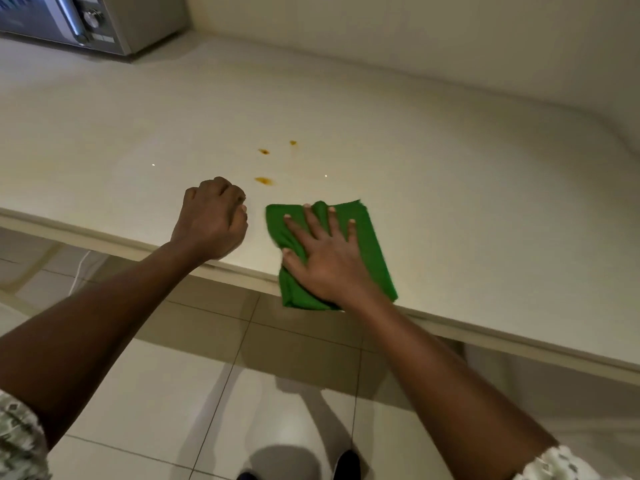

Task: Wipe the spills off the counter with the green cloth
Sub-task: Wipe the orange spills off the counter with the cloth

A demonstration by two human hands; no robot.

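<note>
Pressing the folded green cloth [363,244] flat on the pale counter [450,188], the right hand [329,261] is lying spread; the left hand [213,220] is resting clenched near the orange-brown spills [265,181].

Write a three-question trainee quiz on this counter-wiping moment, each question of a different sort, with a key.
1. True or false: the right hand lies flat on the green cloth.
2. How many orange-brown spills show on the counter?
3. Multiple choice: the left hand is
A. pressing the cloth
B. a closed fist resting at the counter edge, apart from the cloth
C. touching the microwave

Key:
1. True; fingers spread, the cloth's near end hanging over the counter edge.
2. Three, all beyond the cloth and none covered by it.
3. B
</note>
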